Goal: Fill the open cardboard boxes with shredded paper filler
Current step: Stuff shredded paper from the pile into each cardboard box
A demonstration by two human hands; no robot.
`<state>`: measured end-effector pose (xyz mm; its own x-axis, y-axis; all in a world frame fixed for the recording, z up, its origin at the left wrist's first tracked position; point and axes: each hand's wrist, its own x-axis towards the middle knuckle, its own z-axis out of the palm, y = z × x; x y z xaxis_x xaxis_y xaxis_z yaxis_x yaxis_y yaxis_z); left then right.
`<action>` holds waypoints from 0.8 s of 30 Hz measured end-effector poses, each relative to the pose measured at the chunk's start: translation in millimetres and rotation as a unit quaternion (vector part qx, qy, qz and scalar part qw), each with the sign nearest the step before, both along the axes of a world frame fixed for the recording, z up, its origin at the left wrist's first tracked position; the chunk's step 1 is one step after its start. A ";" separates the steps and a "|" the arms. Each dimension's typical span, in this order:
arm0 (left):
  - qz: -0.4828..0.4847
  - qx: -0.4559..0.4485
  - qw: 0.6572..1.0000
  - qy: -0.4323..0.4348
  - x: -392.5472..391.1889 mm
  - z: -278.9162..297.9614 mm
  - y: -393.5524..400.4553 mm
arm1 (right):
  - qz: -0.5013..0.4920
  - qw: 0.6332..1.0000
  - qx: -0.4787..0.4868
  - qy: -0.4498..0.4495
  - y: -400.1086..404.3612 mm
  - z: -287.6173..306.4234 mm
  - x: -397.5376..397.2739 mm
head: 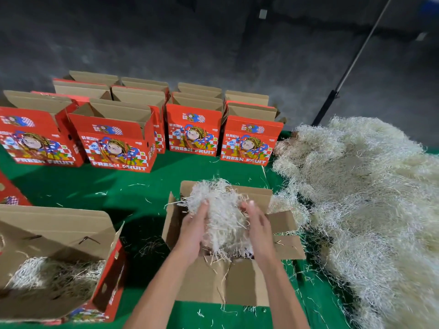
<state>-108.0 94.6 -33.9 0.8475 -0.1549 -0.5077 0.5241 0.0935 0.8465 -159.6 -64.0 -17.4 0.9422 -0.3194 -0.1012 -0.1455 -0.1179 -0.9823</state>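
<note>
Both hands, left hand [193,230] and right hand [257,227], are cupping a pale shredded-paper clump [219,212] between loosely curved fingers [202,210] above the open brown cardboard box [240,281] near the green counter's [71,188] front edge. With so loose a hold, strands are likely spilling past the flaps.

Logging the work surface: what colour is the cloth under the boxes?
Green. The cloth shows best in the head view, the only one, between the boxes.

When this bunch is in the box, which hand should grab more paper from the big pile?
Probably the right hand. The big pile lies on the right side, just beyond the box. The left hand would have to cross over.
</note>
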 end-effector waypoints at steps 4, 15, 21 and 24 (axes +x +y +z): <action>-0.001 0.071 0.997 -0.016 -14.4 -6.4 -16.8 | 0.014 0.996 -0.066 -0.052 21.5 -15.1 6.9; 0.156 -0.212 0.964 0.024 8.5 -1.5 8.0 | -0.193 0.978 0.002 -0.081 -18.1 -22.4 6.6; 0.098 -0.277 0.956 0.020 5.5 13.9 -2.1 | -0.138 0.951 -0.255 -0.110 3.7 -26.3 6.4; 0.067 -0.195 0.978 0.006 -4.6 14.3 -21.2 | -0.019 0.954 -0.265 -0.139 33.8 -23.8 9.8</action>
<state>-112.6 73.4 -19.7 0.8678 -0.2274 -0.4419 0.4949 0.4767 0.7265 -149.8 -30.2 -41.2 0.8954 -0.2912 0.3368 0.0982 -0.6087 -0.7873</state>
